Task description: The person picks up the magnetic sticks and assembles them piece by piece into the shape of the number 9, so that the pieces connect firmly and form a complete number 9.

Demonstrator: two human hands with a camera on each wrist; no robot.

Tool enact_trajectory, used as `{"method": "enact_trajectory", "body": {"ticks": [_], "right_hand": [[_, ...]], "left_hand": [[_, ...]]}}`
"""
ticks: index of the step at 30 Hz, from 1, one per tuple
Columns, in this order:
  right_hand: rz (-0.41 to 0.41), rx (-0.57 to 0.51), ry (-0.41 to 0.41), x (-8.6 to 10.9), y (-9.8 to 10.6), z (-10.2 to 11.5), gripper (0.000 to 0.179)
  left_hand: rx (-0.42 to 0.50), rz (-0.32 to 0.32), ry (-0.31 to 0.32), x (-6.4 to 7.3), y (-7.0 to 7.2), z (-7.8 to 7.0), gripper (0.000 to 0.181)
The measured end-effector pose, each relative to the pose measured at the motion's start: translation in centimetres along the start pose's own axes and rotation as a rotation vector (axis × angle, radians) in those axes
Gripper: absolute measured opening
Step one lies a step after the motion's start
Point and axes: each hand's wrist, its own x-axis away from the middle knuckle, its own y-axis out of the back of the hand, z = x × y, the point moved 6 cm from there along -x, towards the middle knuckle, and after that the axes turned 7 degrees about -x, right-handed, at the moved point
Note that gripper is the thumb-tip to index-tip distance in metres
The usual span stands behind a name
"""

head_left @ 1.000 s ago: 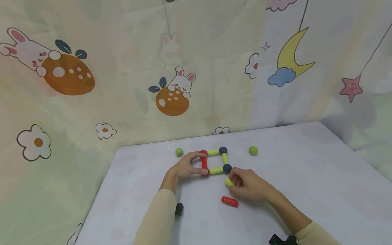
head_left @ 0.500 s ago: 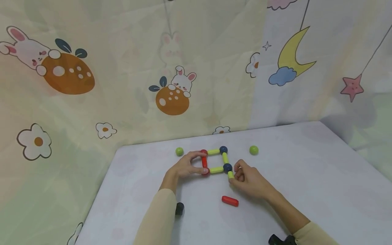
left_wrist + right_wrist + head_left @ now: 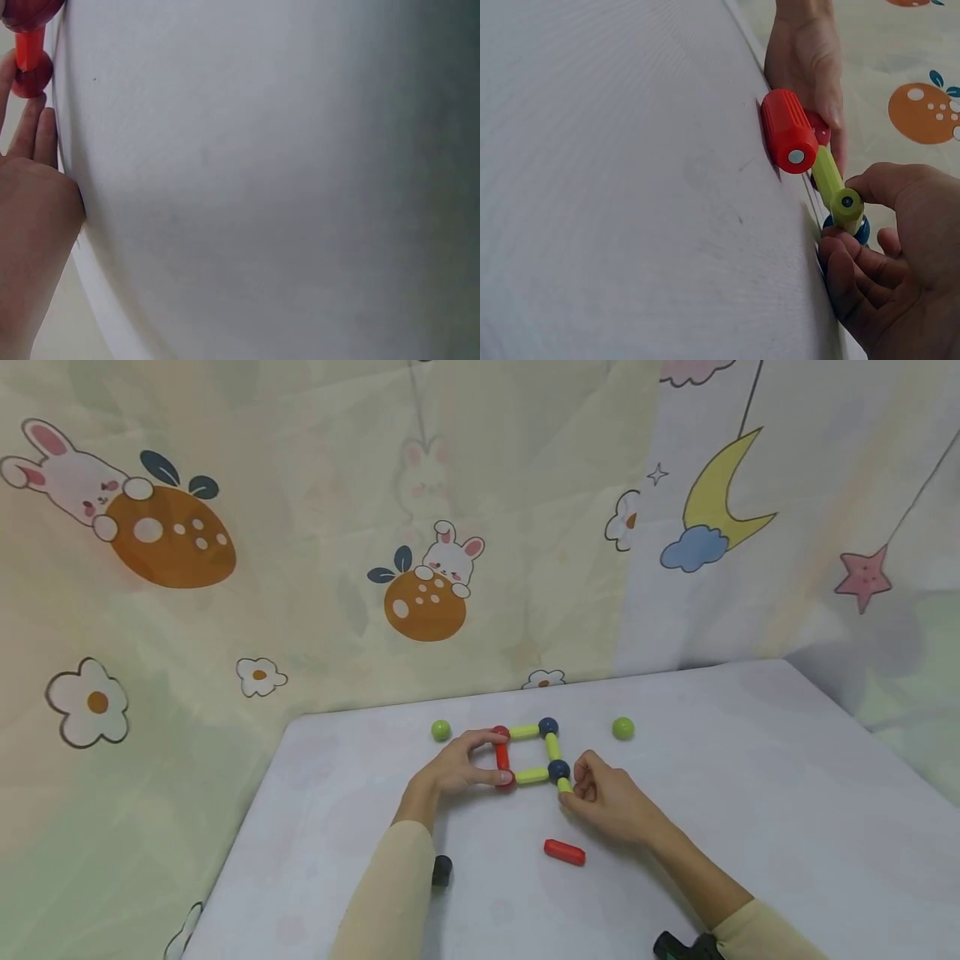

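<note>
A square frame of rods and balls lies on the table, with yellow-green rods (image 3: 532,775), one red rod (image 3: 502,756), two red balls and two blue balls (image 3: 558,769). My left hand (image 3: 453,768) holds its red side, thumb at the near red ball (image 3: 506,781) and fingers at the far one. Between thumb and fingers, my right hand (image 3: 617,803) pinches another yellow-green rod (image 3: 564,785), whose far end meets the near blue ball. In the right wrist view, that rod's round end (image 3: 847,202) faces the camera.
A loose red rod (image 3: 564,852) lies nearer the person, below the frame. Green balls sit on the white table (image 3: 750,760) behind the left hand (image 3: 441,730) and to the right of the frame (image 3: 623,727). A patterned cloth (image 3: 315,610) hangs behind the table.
My right hand has brought the pinched yellow-green rod from just short of the near blue ball up against it, straightening the rod. My left hand stays at the frame's red side.
</note>
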Motion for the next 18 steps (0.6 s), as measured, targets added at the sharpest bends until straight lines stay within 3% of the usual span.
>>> {"method": "enact_trajectory", "body": {"ticks": [11,18], "right_hand": [[0.043,0.024,-0.04,-0.4,-0.4,0.1,0.032],[0.042,0.051,-0.021,-0.8,1.2,-0.1,0.03]], "left_hand": [[0.0,-0.006,-0.006,0.1,0.2,0.4,0.065],[0.011,-0.014,0.001,0.0,0.1,0.4,0.064]]}}
